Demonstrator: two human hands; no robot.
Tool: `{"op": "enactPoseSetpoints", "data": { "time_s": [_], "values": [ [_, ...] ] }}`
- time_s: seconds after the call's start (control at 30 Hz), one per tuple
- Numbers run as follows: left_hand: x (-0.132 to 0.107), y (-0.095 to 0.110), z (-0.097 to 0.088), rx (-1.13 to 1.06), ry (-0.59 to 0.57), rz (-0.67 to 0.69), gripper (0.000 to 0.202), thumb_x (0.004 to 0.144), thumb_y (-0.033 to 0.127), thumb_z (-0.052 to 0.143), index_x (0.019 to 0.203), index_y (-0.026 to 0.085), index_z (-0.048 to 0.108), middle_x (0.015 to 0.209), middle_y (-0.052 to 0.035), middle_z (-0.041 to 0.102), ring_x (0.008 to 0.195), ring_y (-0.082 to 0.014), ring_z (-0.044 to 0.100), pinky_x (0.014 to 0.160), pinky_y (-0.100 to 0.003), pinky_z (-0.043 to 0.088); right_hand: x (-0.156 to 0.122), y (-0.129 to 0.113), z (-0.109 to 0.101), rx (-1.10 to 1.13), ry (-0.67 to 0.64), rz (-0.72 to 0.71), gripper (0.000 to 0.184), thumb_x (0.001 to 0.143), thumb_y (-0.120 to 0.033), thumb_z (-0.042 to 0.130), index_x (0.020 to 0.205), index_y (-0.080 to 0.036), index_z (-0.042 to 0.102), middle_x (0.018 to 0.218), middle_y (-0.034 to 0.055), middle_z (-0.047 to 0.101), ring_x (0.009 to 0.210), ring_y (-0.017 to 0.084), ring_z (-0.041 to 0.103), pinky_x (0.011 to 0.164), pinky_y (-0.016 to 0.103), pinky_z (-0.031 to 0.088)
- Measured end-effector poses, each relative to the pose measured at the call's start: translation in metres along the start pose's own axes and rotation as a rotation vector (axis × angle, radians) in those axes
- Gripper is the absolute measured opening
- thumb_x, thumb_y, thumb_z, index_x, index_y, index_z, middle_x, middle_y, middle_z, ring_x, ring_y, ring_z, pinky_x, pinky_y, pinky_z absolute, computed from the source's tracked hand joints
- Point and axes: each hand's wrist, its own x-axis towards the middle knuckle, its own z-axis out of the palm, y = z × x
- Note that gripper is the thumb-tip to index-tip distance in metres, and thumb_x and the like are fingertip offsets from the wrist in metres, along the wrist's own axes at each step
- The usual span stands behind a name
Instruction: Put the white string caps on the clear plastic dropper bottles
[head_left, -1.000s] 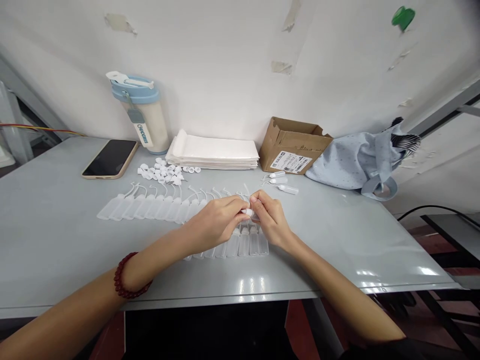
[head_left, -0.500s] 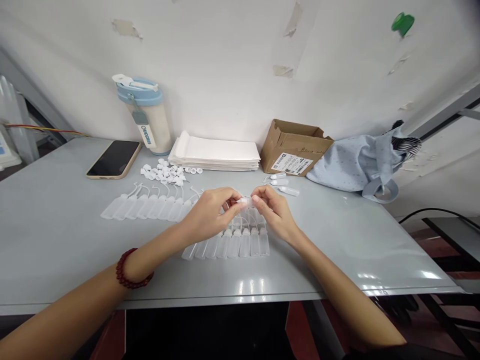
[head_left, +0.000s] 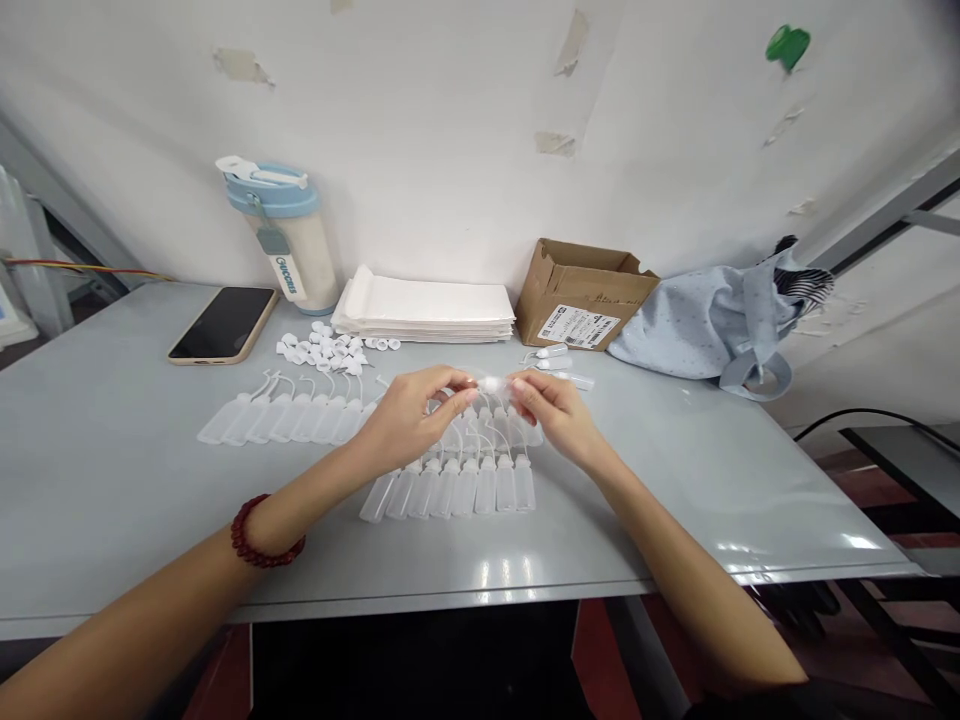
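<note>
My left hand (head_left: 409,415) and my right hand (head_left: 555,420) meet above the table, pinching a small white plastic bottle or cap piece (head_left: 489,385) between their fingertips. Its exact shape is mostly hidden by my fingers. Just below my hands lies a row of translucent plastic squeeze bottles with thin curved nozzle tubes (head_left: 450,490). A second row (head_left: 285,420) lies to the left of my left hand. Loose white caps (head_left: 322,350) form a heap behind that row. Several small bottles (head_left: 555,362) lie beyond my right hand.
A grey table (head_left: 112,450) ends at a front edge near my forearms. Along the wall stand a blue-lidded tumbler (head_left: 281,240), a phone (head_left: 223,325), a stack of white paper sleeves (head_left: 424,310), an open cardboard box (head_left: 581,295) and a pale blue cloth bag (head_left: 705,320).
My hands have lifted the small white piece slightly higher above the bottle row, and my fingers have shifted their pinch. The whole view has also shifted slightly with my head.
</note>
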Motion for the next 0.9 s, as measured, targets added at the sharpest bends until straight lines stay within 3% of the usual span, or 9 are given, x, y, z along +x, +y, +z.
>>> {"op": "enactPoseSetpoints", "data": {
  "time_s": [0.13,0.23,0.4,0.6,0.9],
  "values": [
    [0.008,-0.011,-0.010,0.110,0.143,-0.130,0.025,0.086,0.036,0.052,0.096,0.017,0.065,0.099,-0.0061,0.070,0.088,-0.0189,0.064,0.077,-0.029,0.052,0.013,0.031,-0.040,-0.324,0.322,0.023,0.034,0.087,-0.045,0.048,0.095,-0.017,0.065,0.071,0.0025,0.062,0.063,0.016,0.053,0.059,0.027,0.041],
    [0.016,-0.025,-0.022,0.216,0.230,-0.194,0.022,0.082,0.031,0.052,0.092,0.017,0.065,0.096,-0.0058,0.071,0.086,-0.0205,0.065,0.076,-0.031,0.052,0.020,0.058,-0.067,-0.406,0.398,0.050,0.036,0.084,-0.046,0.051,0.097,-0.016,0.067,0.085,0.0080,0.067,0.076,0.021,0.057,0.064,0.031,0.042],
    [0.027,-0.052,-0.051,0.534,0.274,-0.240,0.023,0.076,0.020,0.046,0.087,0.018,0.066,0.096,-0.0052,0.072,0.091,-0.0236,0.064,0.087,-0.035,0.048,0.025,0.089,-0.077,-0.464,0.349,0.064,0.034,0.079,-0.042,0.056,0.096,-0.016,0.070,0.097,0.0106,0.071,0.088,0.025,0.060,0.073,0.035,0.044],
    [0.029,-0.071,-0.084,0.679,0.310,-0.346,0.025,0.076,0.021,0.044,0.088,0.016,0.065,0.092,-0.0087,0.071,0.091,-0.0281,0.064,0.085,-0.037,0.046,0.027,0.090,-0.080,-0.512,0.322,0.072,0.029,0.075,-0.040,0.060,0.092,-0.018,0.070,0.099,0.0106,0.071,0.086,0.025,0.060,0.074,0.038,0.044],
    [0.028,-0.089,-0.080,0.747,0.159,-0.286,0.028,0.077,0.023,0.045,0.091,0.017,0.068,0.095,-0.0089,0.070,0.092,-0.0282,0.062,0.085,-0.038,0.045,0.019,0.063,-0.077,-0.570,0.234,0.063,0.018,0.071,-0.033,0.066,0.082,-0.019,0.067,0.091,0.0088,0.068,0.074,0.022,0.057,0.072,0.039,0.044]
  ]
}}
